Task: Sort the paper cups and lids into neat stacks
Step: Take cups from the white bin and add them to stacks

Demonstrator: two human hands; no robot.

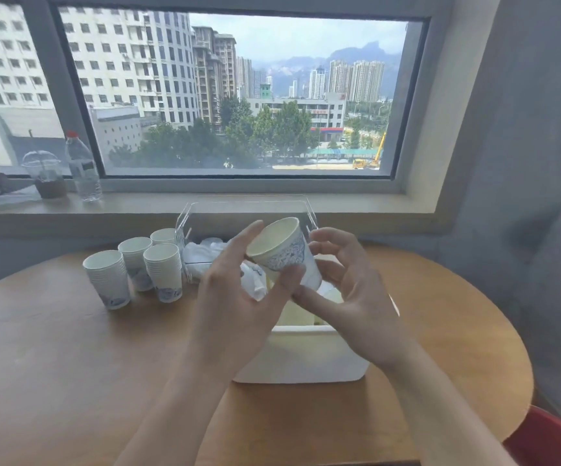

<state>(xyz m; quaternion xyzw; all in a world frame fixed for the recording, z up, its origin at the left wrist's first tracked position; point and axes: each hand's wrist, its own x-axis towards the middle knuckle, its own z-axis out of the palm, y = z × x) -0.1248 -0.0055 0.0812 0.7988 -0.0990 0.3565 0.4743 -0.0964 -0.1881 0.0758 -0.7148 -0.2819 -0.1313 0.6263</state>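
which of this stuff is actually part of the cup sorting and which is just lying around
Part of the job:
paper cup held by left hand and right hand
four cup stacks on the table
white bin
clear box holding white items, possibly lids

Just lying about:
water bottle on the sill
domed plastic drink cup beside it

No text can be read anywhere: the blue print on the held paper cup (pixel 284 255) forms a pattern only, and the red sign (pixel 319 111) on the low building outside is too blurred.
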